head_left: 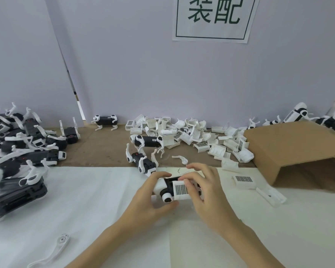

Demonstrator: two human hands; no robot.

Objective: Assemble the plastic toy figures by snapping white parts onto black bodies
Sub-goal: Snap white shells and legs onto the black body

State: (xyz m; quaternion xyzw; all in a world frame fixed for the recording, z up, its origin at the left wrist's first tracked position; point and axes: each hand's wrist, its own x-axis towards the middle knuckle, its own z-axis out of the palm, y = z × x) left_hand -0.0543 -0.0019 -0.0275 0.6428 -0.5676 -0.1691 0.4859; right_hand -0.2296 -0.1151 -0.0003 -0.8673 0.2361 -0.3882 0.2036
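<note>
Head cam looks down at both hands working on one black toy body point(171, 183) just above the white sheet point(85, 200). Left hand point(150, 198) is curled around its left end, thumb under a round white joint. Right hand point(205, 190) has its fingers bent over a white grid-patterned cover point(181, 190), pressing it against the body. Loose white covers point(199, 136) are heaped near the wall, right next to a tipped cardboard box point(298, 149). One more cover point(244, 181) sits on the sheet by the box. Pile of finished-looking dog figures point(23, 144) on the far left, and a stray white leg point(52, 252) lies bottom left.
</note>
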